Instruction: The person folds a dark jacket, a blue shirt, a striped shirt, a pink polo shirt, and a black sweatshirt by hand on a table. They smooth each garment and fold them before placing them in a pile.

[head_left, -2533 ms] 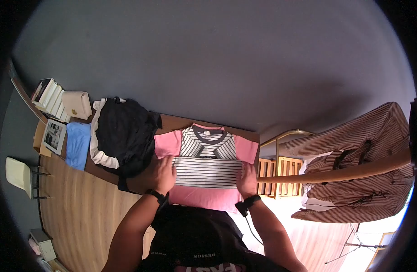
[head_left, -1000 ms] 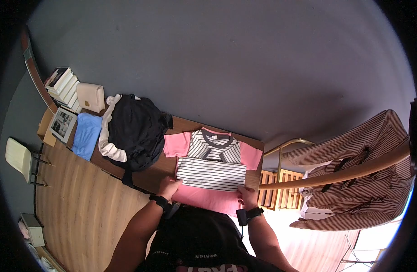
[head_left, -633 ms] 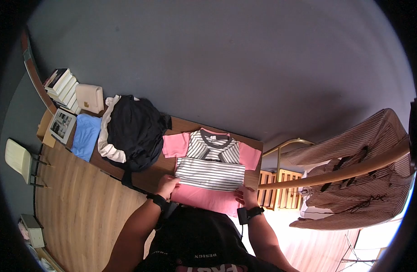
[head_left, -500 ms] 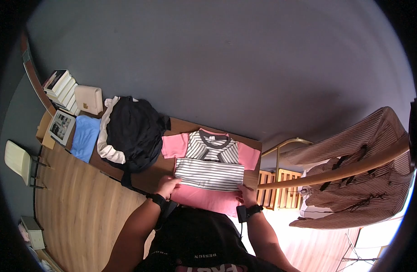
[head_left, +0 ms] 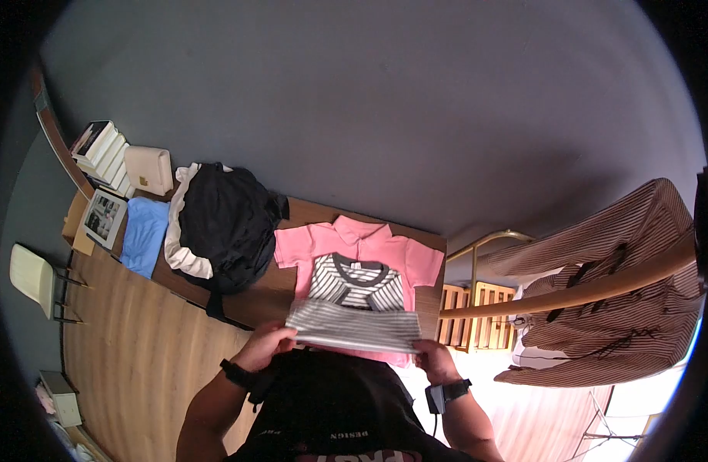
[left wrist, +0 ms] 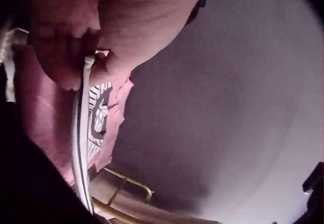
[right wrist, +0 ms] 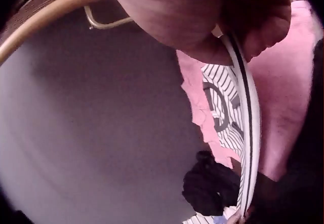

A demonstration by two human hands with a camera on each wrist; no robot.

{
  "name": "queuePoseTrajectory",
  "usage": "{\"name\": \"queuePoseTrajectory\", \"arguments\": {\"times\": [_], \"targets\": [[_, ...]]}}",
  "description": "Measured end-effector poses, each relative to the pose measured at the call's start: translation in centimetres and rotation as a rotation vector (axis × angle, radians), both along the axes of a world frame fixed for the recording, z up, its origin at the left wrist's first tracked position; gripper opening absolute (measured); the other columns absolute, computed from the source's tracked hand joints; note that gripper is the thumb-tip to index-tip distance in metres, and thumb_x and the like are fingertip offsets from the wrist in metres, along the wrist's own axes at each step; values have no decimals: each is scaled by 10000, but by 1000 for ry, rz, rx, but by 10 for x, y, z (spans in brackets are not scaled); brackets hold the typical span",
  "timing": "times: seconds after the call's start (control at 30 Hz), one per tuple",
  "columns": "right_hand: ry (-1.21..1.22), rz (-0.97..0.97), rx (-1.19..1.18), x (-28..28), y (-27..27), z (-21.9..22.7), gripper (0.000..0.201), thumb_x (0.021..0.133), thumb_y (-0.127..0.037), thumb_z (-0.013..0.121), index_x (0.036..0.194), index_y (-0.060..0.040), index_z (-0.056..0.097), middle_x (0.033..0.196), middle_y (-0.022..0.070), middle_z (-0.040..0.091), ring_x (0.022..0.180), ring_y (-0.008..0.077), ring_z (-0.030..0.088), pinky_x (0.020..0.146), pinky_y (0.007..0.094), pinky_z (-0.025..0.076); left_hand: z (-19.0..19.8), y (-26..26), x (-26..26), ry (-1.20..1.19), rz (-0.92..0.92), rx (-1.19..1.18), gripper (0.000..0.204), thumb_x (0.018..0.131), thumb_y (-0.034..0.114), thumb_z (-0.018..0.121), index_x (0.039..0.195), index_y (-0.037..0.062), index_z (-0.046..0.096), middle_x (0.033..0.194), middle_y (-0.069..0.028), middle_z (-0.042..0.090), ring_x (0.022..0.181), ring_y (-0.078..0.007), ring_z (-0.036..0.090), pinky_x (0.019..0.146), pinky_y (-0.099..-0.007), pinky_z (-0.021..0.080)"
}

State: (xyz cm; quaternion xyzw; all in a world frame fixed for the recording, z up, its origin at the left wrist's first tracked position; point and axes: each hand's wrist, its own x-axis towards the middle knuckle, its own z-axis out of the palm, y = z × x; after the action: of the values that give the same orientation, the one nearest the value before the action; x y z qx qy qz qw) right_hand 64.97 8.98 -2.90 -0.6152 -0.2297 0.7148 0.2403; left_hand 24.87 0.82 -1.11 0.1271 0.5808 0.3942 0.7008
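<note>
A white shirt with dark stripes and a grey neckband (head_left: 354, 327) lies folded over a pink polo shirt (head_left: 319, 240) on the table. My left hand (head_left: 265, 346) pinches the left end of the striped shirt's near folded edge, and my right hand (head_left: 437, 362) pinches the right end. That edge is raised and stretched between them, blurred in the head view. In the left wrist view, thumb and fingers (left wrist: 101, 69) close on the striped cloth (left wrist: 81, 133). The right wrist view has the striped edge (right wrist: 248, 112) gripped likewise, over pink fabric.
Left of the shirts, a heap of black clothing (head_left: 231, 227) lies on the brown table (head_left: 254, 296). Beyond it are blue cloth (head_left: 145, 235), a beige bag (head_left: 148, 169), books (head_left: 100, 150) and a framed picture (head_left: 105, 217). A striped garment (head_left: 631, 231) hangs at right near a wooden bar (head_left: 569, 296).
Both hands, first flat on the striped shirt and then at its near edge, have lifted that edge and drawn the shirt toward the body. The pink polo's collar is now uncovered behind it.
</note>
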Motion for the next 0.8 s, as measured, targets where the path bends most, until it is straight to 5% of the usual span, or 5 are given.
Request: {"name": "queuePoseTrajectory", "arguments": {"times": [0.13,0.37,0.6,0.8], "targets": [[7,46,-169,5,-38,-1,185,880,-138,663,1018,-18,642,838,23,618,649,123,551,593,260,469,-14,-34,2,25,-74,-182,301,911,217,668,1134,22,612,994,-37,653,847,-117,615,755,-255,516],[0,-74,-102,0,-39,-11,263,886,-157,666,1089,-8,593,853,43,624,635,129,550,566,256,466,-12,-30,6,-31,-15,-224,265,915,220,670,1102,36,631,956,-31,655,825,-114,621,736,-243,515],[91,-164,98,-20,31,14,129,941,-115,572,1055,-59,550,791,41,615,573,106,538,500,231,453,-22,37,-7,-208,104,-12,176,953,254,658,989,83,671,865,17,654,772,-66,625,692,-199,524],[320,-190,30,-24,96,-27,125,969,-135,529,1069,-71,567,846,50,656,655,135,603,586,256,521,-66,97,-14,-237,171,-9,222,967,274,629,1048,68,644,959,-29,667,830,-97,636,748,-223,547]]}}
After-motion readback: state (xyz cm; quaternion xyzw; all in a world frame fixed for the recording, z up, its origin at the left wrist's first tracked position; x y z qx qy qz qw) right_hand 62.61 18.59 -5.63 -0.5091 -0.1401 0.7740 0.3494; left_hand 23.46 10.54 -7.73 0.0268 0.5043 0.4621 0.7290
